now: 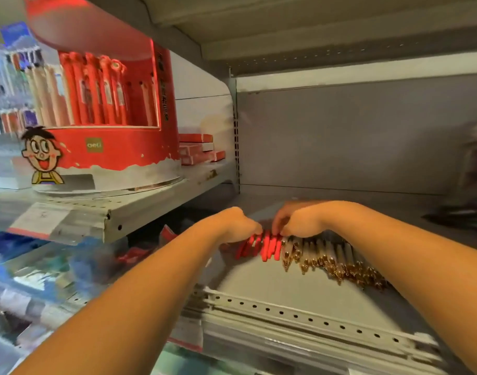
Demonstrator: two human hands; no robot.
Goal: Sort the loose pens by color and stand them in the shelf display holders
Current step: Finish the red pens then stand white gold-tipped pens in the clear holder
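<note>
Near the middle of the frame, both hands reach onto a grey shelf (pixel 286 290) where loose pens lie side by side in a row. The red pens (pixel 268 246) sit at the left end of the row, and the pale pens (pixel 326 255) with golden tips stretch away to the right, just beside them. The right hand (pixel 295 223) has its fingers curled down over the upper ends of the red pens. The left hand (pixel 238 226) touches the same bunch from the left, but its fingers are hidden, so I cannot tell its grip. In the upper left, a round red display holder (pixel 118 155) stands on a higher shelf with pens upright inside, and small red boxes (pixel 196 150) are stacked to its right.
</note>
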